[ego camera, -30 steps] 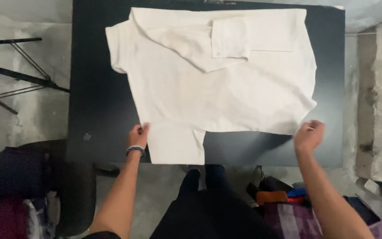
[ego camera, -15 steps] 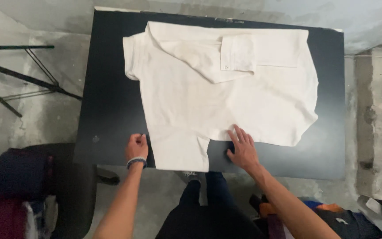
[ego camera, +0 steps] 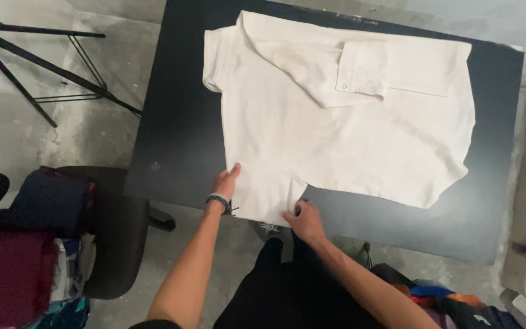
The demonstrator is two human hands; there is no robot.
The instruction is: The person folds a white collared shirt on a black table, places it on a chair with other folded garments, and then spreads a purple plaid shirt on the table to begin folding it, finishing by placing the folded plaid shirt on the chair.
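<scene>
1. On the black table [ego camera: 171, 152], a white shirt [ego camera: 348, 140] was spread flat, one sleeve [ego camera: 330, 67] folded across its chest and its lower flap overhanging the near edge.
2. The left hand [ego camera: 225, 181] was laid on the flap's left edge, fingers held together and loosely curved; whether cloth was pinched could not be told. The right hand [ego camera: 302, 219] was curled over the flap's lower right corner.
3. A slide off the table was judged possible if the overhanging flap were pulled unevenly; the folded sleeve could be dragged loose.
4. Compared with half a second earlier, the right hand was seen lower and nearer the left hand.
</scene>
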